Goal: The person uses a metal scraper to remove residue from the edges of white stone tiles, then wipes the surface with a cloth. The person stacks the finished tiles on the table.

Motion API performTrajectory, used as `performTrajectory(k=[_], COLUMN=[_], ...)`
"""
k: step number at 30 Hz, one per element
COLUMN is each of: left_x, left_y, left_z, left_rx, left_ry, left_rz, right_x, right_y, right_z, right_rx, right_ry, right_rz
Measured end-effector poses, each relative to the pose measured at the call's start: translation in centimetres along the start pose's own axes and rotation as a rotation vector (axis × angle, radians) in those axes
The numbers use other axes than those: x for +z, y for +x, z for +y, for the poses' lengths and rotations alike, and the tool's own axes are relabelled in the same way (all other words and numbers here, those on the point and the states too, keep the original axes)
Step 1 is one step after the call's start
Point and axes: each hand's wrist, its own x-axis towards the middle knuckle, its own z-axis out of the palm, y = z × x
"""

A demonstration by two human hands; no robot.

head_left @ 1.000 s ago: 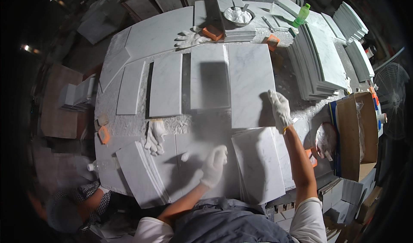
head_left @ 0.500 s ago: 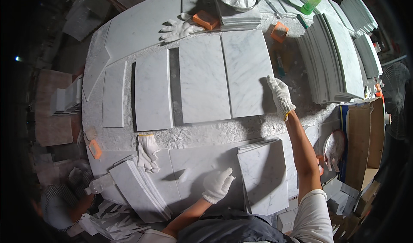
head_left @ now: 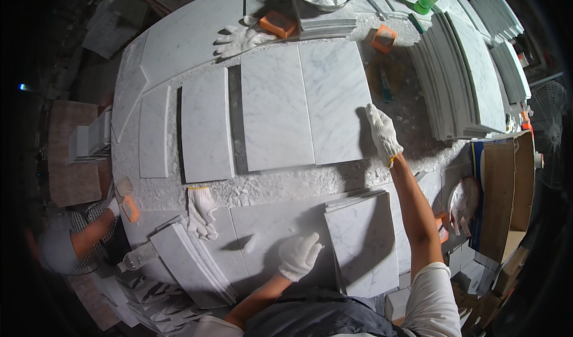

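White, grey-veined stone: 2 broad slabs, flat, long edges meeting. Left slab (head_left: 276,107) near 12 o'clock, right slab (head_left: 337,101) near 1 o'clock. Placing probably keeps the pair flush, both faces readable. Inner narrow slab (head_left: 206,125) at 10 o'clock, outer narrow slab (head_left: 155,135) between 9 and 10; gaps likely leave finger room. Coarse white grit (head_left: 286,185) shows around all 4, perhaps as bedding on the table (head_left: 262,223). Slab stack (head_left: 361,247) between 4 and 5 o'clock, presumably there for short reach from the body.

Right hand (head_left: 384,133), between 2 and 3 o'clock, at the right slab's outer edge; seems to steady it. Arm long, elbow slightly bent; gloved fingers together, pointing to 11. Cannot tell whether its grip closes under the edge.

Left hand (head_left: 298,256), 6 o'clock: forearm low, fingers loosely curled toward 1 or 2, thumb parted from them. Grip half-relaxed, nothing visible in it; beside the slab stack, apart from it.
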Motion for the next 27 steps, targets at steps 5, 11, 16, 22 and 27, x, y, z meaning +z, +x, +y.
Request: performTrajectory(k=[5,11,16,22,27], left_x=[0.1,0.2,0.0,-0.2,0.3], left_y=[0.2,0.2,0.0,0.1,-1.1], left_z=[0.1,0.1,0.1,0.1,-0.6], left_rx=[-0.003,-0.019,0.032,0.015,-0.003], left_ry=[0.008,0.067,0.071,0.074,0.076], left_rz=[0.015,0.074,0.1,0.091,0.043], right_x=[0.0,0.3,3.4,9.5,13.5], right_y=[-0.4,-1.7,-3.4,-5.0,-4.3], right_z=[-0.8,-2.8,-6.0,-8.5,-7.9], right_rx=[-0.013,-0.083,-0.037,0.04,0.117], right_ry=[0.007,0.021,0.219,0.169,0.099], right_rz=[-0.026,0.009,-0.018,-0.136,-0.049])
